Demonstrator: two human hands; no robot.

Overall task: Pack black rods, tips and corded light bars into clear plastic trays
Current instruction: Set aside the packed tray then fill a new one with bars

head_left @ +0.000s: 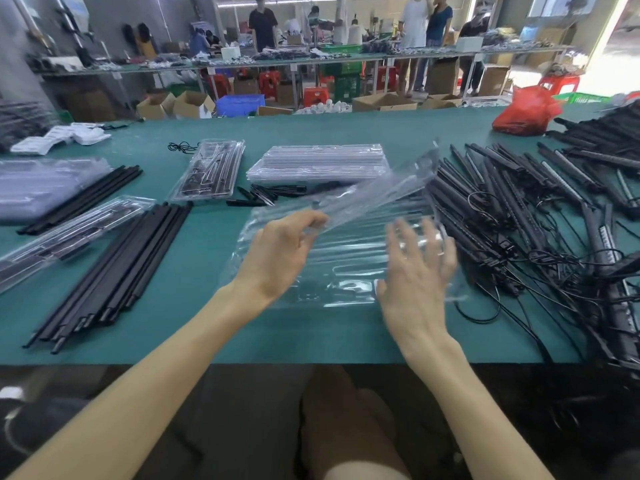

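Observation:
An empty clear plastic tray (332, 268) lies on the green table in front of me. My left hand (280, 254) pinches the near edge of a second clear tray (377, 195), which is lifted and tilted above the first. My right hand (415, 275) hovers over the flat tray's right side, blurred, fingers spread and holding nothing. Black rods (114, 271) lie in a bundle at the left. Small black tips (266, 194) are scattered behind the trays. Corded light bars (519, 216) are heaped at the right.
A stack of empty clear trays (318, 161) sits at centre back, with a filled tray (211, 171) to its left. More filled trays (62, 233) and rods lie far left. A red plastic bag (523, 112) is at back right. People work at a bench behind.

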